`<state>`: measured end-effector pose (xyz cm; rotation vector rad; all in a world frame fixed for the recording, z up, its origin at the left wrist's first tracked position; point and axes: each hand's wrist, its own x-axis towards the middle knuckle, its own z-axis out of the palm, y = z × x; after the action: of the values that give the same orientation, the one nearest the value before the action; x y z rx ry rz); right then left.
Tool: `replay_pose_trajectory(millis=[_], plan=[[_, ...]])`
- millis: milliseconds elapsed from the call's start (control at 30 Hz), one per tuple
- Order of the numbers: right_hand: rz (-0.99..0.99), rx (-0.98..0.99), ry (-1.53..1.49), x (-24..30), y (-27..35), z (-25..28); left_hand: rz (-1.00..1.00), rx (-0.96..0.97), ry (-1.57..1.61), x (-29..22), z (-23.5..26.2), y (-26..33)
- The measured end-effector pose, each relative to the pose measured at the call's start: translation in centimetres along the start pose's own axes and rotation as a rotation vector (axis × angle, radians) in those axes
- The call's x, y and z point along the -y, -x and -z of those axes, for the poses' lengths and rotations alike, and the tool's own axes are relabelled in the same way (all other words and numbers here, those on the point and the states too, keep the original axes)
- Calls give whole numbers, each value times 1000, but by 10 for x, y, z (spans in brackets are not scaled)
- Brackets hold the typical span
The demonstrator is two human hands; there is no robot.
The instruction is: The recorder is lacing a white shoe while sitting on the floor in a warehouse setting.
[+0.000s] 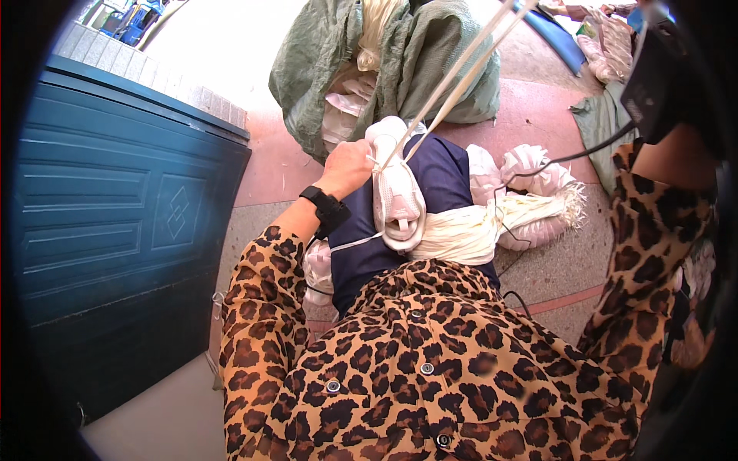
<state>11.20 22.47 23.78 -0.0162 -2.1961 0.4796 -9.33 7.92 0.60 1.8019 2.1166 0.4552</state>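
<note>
A white and pale pink sneaker lies on my lap, its heel opening toward me and its toe pointing away. My left hand, with a black band on the wrist, is closed at the sneaker's left side near the toe. Its fingertips are partly hidden there. Two strands of cream shoelace run taut from the front of the sneaker up past the top edge, toward the right. Another lace end lies across my thigh. My right arm is raised at the far right; its hand is not in view.
A bundle of cream laces lies over my lap to the right, beside pinkish wrapped bundles. Large green woven sacks stand ahead. A blue panelled door is at left. A black cable hangs from a black device.
</note>
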Motion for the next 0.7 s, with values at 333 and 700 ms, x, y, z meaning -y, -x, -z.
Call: replay_pose_trajectory(millis=[333, 700], plan=[[-110, -60, -28, -14, 8, 68, -274, 196, 151, -12, -11, -42], [-216, -133, -76, -38, 16, 134, -232, 454, 64, -30, -29, -78]])
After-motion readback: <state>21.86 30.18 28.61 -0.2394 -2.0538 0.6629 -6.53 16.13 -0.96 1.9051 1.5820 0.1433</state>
